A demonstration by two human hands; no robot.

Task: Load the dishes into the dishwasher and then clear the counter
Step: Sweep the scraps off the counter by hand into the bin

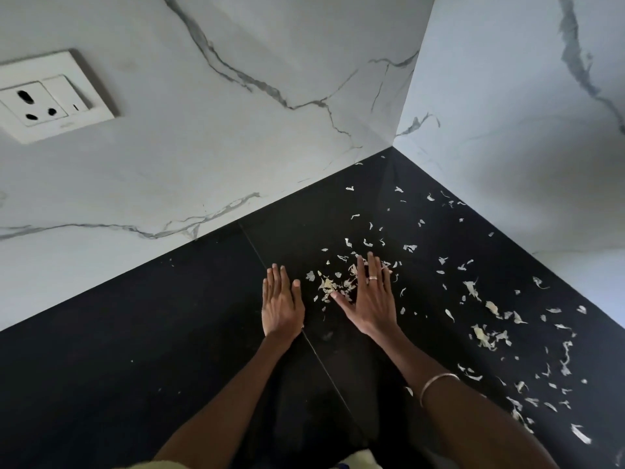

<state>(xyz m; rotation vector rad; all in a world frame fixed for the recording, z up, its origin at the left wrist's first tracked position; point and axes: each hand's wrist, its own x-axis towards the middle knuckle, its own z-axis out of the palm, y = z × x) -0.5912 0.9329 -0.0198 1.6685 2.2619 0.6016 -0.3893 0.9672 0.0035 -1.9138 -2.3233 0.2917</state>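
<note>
Both hands lie flat on the black counter (135,350), fingers straight and holding nothing: left hand (281,306) with fingers together, right hand (370,299) with thumb spread wide, a small heap of pale peel scraps (333,286) between them. More scraps scatter right and far toward the marble wall (203,147) corner. Judged: flakes are papery, near weightless and prone to drift or cling, so no pinch point; best herded with palm edges into one pile, then scooped.
</note>
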